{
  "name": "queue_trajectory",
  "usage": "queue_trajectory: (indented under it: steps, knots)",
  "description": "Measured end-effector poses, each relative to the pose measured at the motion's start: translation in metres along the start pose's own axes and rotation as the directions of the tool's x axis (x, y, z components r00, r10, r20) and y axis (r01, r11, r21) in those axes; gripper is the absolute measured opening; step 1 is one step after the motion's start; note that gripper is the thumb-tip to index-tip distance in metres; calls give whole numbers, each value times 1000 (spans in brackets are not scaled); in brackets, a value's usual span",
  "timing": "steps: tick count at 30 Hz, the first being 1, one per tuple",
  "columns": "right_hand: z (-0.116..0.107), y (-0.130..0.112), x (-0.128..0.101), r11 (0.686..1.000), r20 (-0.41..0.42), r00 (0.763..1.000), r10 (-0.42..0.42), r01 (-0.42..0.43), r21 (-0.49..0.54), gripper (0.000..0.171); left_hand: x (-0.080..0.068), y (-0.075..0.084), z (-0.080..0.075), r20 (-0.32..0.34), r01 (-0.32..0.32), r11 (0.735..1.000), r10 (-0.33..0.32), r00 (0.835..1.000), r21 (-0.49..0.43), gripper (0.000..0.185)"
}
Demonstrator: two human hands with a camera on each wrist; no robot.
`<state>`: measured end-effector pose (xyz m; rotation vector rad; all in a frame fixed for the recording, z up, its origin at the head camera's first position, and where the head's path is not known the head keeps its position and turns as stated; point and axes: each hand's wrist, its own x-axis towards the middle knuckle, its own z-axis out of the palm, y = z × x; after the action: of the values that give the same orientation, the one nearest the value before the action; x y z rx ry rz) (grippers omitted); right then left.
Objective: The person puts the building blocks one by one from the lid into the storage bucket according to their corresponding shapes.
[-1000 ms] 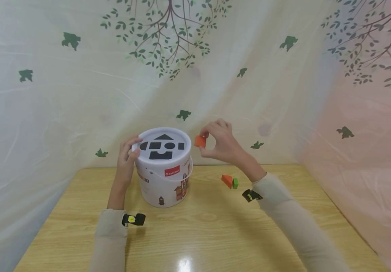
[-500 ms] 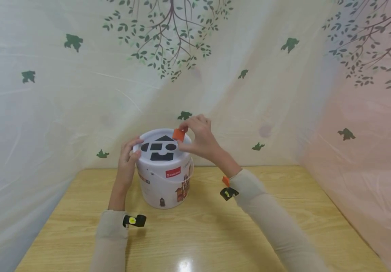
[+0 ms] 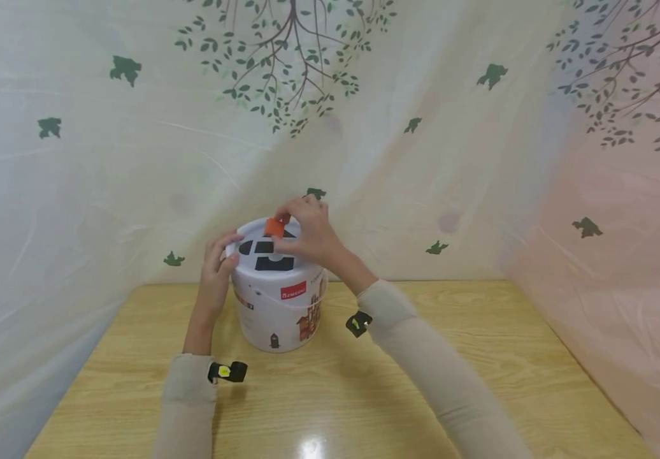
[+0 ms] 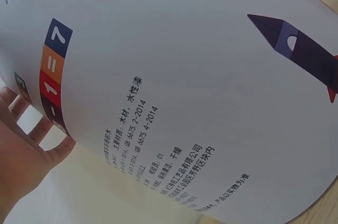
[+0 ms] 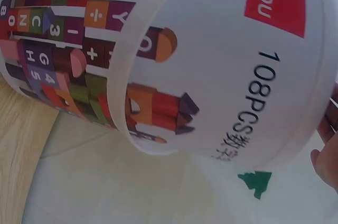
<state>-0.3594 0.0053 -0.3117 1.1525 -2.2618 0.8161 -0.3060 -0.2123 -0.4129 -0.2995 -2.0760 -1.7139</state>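
A white bucket (image 3: 258, 312) with a white shape-sorter lid (image 3: 246, 263) stands upright on the table. My left hand (image 3: 213, 264) holds the lid's left rim, fingers over the top edge and thumb at the near side; in the left wrist view the hand (image 4: 24, 152) lies along the bucket's edge. Above the lid, my right hand (image 3: 314, 234) pinches an orange block (image 3: 274, 227) between thumb and fingers, close to the dark triangular hole (image 3: 288, 234). That hand hides the lid's right part. Only a bit of the hand (image 5: 328, 152) shows in the right wrist view.
The wooden table (image 3: 284, 401) reaches back to a pale curtain (image 3: 399, 191) printed with leaves and branches. A thin white handle (image 5: 124, 71) hangs against the bucket's printed side. Black straps with small cameras (image 3: 358, 324) sit on both wrists.
My right hand has carried the orange block leftward from beside the bucket to over the lid. The arm now covers the orange and green blocks on the table. The left hand stays put.
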Motion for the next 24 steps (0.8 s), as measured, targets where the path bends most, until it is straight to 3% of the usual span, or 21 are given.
queue_trajectory:
  steps: [6, 15, 24]
  knots:
    - [10, -2, 3, 999, 66, 997, 31, -30, -24, 38, 1, 1, 0, 13, -2, 1000, 2, 1000, 10, 47]
    - [15, -1, -1, 999, 80, 997, 15, -12, -34, 34, -1, 5, -4, 31, -22, 1000, 22, 999, -1, 49]
    - [17, -4, -2, 997, 135, 989, 54, -46, -62, 37, -2, 10, -6, 25, -43, 999, 43, 999, 8, 50]
